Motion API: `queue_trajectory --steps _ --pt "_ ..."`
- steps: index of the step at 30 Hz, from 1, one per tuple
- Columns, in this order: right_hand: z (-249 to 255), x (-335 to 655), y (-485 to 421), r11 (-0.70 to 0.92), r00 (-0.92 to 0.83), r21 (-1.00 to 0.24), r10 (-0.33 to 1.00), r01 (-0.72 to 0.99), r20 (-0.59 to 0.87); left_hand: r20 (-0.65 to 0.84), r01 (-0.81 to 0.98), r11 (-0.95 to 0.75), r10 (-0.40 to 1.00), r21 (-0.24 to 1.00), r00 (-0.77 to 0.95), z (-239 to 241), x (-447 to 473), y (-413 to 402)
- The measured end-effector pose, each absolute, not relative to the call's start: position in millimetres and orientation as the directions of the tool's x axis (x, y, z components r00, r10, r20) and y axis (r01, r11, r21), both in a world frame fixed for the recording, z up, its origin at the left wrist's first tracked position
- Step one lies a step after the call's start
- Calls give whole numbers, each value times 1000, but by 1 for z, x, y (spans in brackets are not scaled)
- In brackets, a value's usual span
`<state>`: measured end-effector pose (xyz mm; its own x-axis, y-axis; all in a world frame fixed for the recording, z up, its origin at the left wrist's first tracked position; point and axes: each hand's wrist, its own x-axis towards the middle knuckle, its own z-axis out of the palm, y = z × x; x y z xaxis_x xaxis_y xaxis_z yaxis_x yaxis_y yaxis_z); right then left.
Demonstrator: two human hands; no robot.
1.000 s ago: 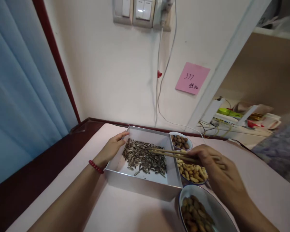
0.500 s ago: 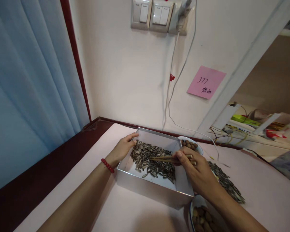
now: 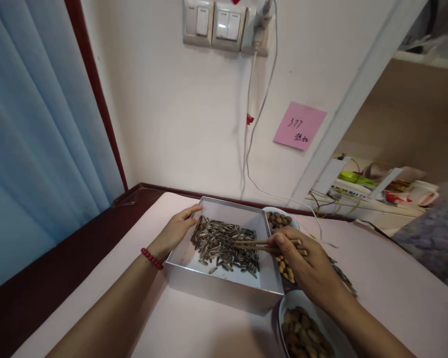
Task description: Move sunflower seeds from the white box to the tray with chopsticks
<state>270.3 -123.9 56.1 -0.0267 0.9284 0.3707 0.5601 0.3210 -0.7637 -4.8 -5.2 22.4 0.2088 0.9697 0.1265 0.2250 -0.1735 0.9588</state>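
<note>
A shallow silvery box [image 3: 224, 293] on the table holds a layer of striped sunflower seeds [image 3: 224, 246]. My left hand [image 3: 179, 227], with red beads at the wrist, is closed on the box's left wall, thumb and fingers at the rim. Over the box's right side, my right hand [image 3: 296, 256] grips a pair of wooden chopsticks [image 3: 252, 245]. Their tips reach into the seeds near the middle; whether a seed is between them, I cannot tell.
Round brown nuts fill a bowl [image 3: 294, 219] behind the box. Peanuts [image 3: 284, 268] show beside its right wall, and a larger bowl [image 3: 281, 318] of brown nuts stands in front. More sunflower seeds [image 3: 345, 278] lie right of my hand. A white cable [image 3: 280, 196] trails onto the table.
The view has swung rightward, so the box sits farther left in the picture. Against the box, the chopsticks have shifted a little to the right. Peanuts beside the box now show.
</note>
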Motion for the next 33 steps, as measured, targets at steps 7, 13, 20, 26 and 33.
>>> queue_trajectory --steps 7,13,20,26,33 --pt "52 265 -118 336 -15 -756 918 561 397 131 252 -181 970 951 205 27 -4 -7" --pt "72 290 -147 333 148 -795 875 507 461 141 264 -198 965 944 219 26 -5 -5" --pt "100 343 -197 197 610 -793 542 577 578 145 290 -209 963 934 227 27 -5 -3" --pt "85 372 -212 -16 718 -833 517 552 466 135 277 -192 968 941 211 28 -4 -4" --pt "80 327 -183 276 465 -809 703 519 538 136 252 -189 968 949 211 29 -3 -6"
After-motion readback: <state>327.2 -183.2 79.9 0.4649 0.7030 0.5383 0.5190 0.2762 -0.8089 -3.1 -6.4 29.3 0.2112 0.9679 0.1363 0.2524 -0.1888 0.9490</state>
